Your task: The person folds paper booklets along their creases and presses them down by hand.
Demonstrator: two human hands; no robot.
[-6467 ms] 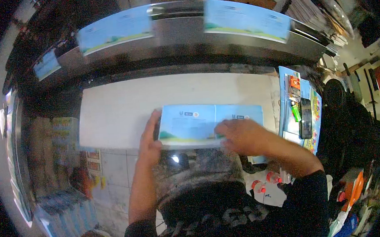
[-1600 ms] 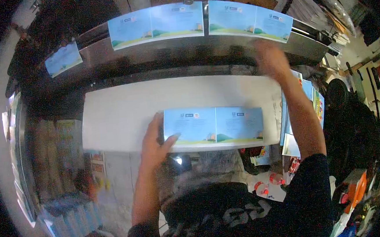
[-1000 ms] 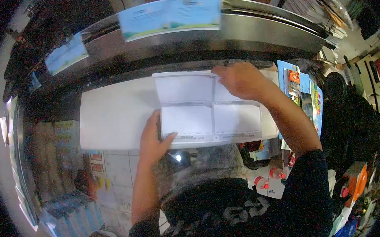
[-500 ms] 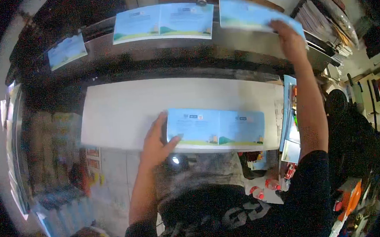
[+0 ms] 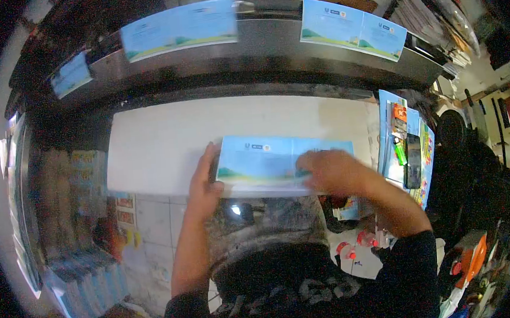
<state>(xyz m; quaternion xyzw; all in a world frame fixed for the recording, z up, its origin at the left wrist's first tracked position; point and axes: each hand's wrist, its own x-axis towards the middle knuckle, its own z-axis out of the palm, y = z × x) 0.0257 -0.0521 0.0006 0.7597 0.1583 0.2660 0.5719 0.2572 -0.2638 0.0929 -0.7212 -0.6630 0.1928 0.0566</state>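
Observation:
A stack of light blue printed sheets (image 5: pixel 255 159) lies on the white board (image 5: pixel 164 136) in front of me. Around the stack's left edge is my left hand (image 5: pixel 205 180), thumb and fingers apart, with the edge between them. My right hand (image 5: pixel 333 171) rests over the right half of the top sheet; its fingers are bent and blurred, and whether they pinch any paper is hidden. Beyond the board, matching printed sheets lie on a dark metal conveyor: one pair at the right (image 5: pixel 352 29), another left of centre (image 5: pixel 181 29), and part of one at far left (image 5: pixel 72 75).
Right of the board, a black phone (image 5: pixel 412 160), a green lighter (image 5: pixel 399 151) and an orange pack (image 5: pixel 399 112) lie on printed sheets. Bundled blue stacks (image 5: pixel 89 283) stand at lower left. Bottles with red caps (image 5: pixel 345 250) are below the board.
My right hand has come back from the conveyor to the stack, leaving a printed sheet at the conveyor's right. The sheets on the conveyor have shifted left. My left hand has stayed by the stack.

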